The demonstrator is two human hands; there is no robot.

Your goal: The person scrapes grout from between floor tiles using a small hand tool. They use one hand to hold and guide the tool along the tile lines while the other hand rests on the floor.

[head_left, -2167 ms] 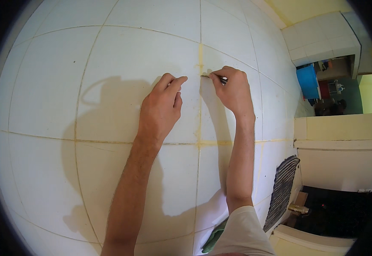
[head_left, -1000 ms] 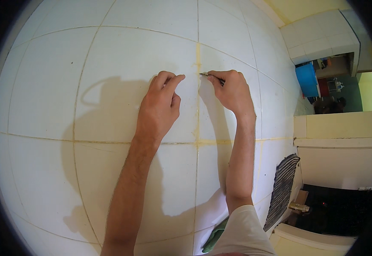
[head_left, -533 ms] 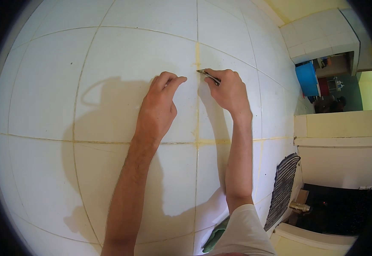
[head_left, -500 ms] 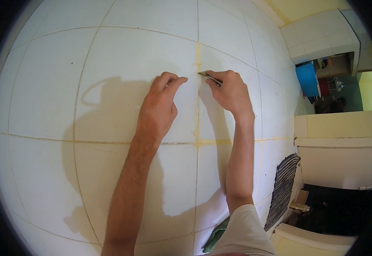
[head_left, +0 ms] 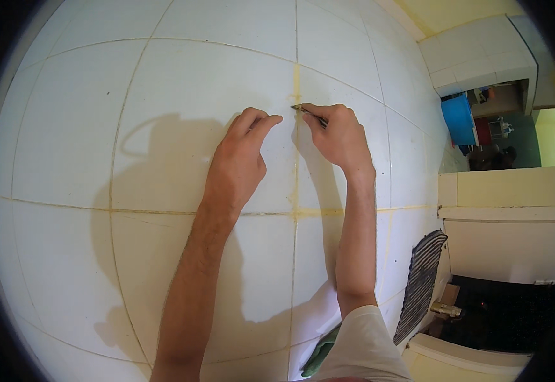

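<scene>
White floor tiles fill most of the view, and a yellowish grout line runs between them. My right hand is closed around a slim dark tool with a pointed, metallic tip. That tip meets the yellow-stained joint; most of the handle is hidden in my fingers. To the left of the joint, my left hand is closed over the tile, fingers curled and thumb pressed toward them. Whatever it holds, if anything, is hidden.
A striped dark mat lies at the right beside a doorway. Farther off at the upper right are a blue bucket and other household items under a tiled counter. Some green cloth shows by my right sleeve.
My right hand and the tool have shifted slightly left, so the tip now reaches a little past the grout line. My left hand has hardly moved.
</scene>
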